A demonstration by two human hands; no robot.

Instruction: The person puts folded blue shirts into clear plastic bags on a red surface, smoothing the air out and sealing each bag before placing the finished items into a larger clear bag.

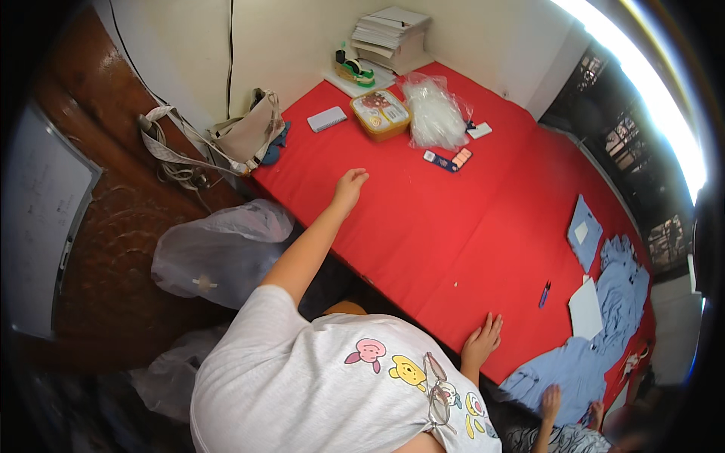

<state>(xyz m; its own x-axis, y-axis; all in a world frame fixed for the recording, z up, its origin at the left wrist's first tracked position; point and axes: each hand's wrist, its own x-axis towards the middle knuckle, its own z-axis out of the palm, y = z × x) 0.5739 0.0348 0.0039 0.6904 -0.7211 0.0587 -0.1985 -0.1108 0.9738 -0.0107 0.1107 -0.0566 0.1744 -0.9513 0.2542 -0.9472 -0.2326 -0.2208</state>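
A careless forward sweep of the left hand (350,190) might knock the yellow tub (383,117) standing beyond it on the red table (445,226); a nudge from the right hand (482,343) could roll the loose pen (544,294), and a tug on the blue cloth (566,370) could drag the white sheet (584,311) beside it. The left hand is held well out, its fingers loosely curled and empty; the right lies at the near edge, empty fingers slightly spread
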